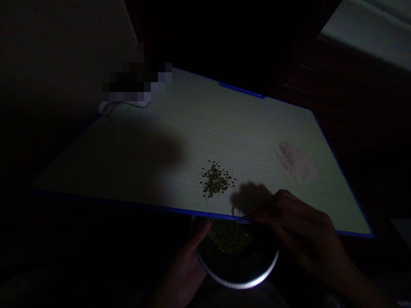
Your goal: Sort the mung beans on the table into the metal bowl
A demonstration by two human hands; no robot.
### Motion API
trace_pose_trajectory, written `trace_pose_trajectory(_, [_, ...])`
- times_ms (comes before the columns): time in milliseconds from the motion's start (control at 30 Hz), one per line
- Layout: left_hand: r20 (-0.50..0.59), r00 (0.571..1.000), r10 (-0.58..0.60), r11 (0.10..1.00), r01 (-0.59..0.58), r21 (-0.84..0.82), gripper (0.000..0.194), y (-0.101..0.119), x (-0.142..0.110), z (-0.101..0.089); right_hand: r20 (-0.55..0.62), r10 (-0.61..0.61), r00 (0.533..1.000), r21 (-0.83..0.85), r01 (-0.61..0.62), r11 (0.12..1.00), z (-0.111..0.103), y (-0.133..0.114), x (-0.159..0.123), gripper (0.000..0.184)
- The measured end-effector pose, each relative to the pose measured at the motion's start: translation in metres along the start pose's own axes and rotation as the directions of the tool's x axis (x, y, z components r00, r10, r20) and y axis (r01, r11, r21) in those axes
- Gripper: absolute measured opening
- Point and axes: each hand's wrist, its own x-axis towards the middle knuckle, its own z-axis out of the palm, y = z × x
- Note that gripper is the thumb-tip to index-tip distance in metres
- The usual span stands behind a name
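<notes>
Beneath the near edge of the white, blue-edged board [192,128] is a round metal bowl [248,283] with many small green beans [229,237] in it. My left hand [189,261] is closed on the bowl's left side, with the thumb over the rim. My right hand [298,224] is at the board's near edge, above the bowl's right side. Its fingers are pinched around a small, thin thing [242,220], too dark to name. A loose heap of green beans [216,179] lies on the board, just beyond my hands.
A patch of pale pinkish powder or grit [295,161] lies on the right of the board. White objects [138,102], partly blurred out, sit at its far left corner. The surroundings are very dark, and a shadow falls across the board's left part.
</notes>
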Motion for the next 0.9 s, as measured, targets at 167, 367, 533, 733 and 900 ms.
trace_pose_trajectory(167, [0.062, 0.998, -0.002, 1.000, 0.002, -0.002, 0.017, 0.004, -0.004, -0.001, -0.076, 0.018, 0.997, -0.025, -0.020, 0.999, 0.002, 0.006, 0.008, 0.017])
trace_pose_trajectory(367, [0.124, 0.992, -0.027, 0.999, 0.031, -0.032, 0.009, 0.007, -0.004, -0.008, -0.124, 0.140, 0.982, -0.177, -0.161, 0.971, -0.005, 0.037, 0.045, 0.016])
trace_pose_trajectory(533, [0.135, 0.990, -0.041, 0.997, 0.050, -0.058, 0.016, 0.008, -0.006, -0.011, -0.062, 0.093, 0.994, -0.114, -0.100, 0.988, 0.007, 0.042, 0.072, 0.017])
trace_pose_trajectory(733, [0.123, 0.992, -0.030, 0.998, 0.037, -0.055, 0.010, 0.006, -0.009, -0.013, 0.011, -0.059, 0.998, 0.025, 0.059, 0.998, 0.011, 0.035, 0.068, 0.020])
trace_pose_trajectory(900, [0.143, 0.989, -0.033, 0.999, 0.035, -0.013, 0.015, 0.007, -0.007, -0.006, 0.043, -0.104, 0.994, 0.060, 0.101, 0.993, 0.006, 0.027, 0.055, 0.022])
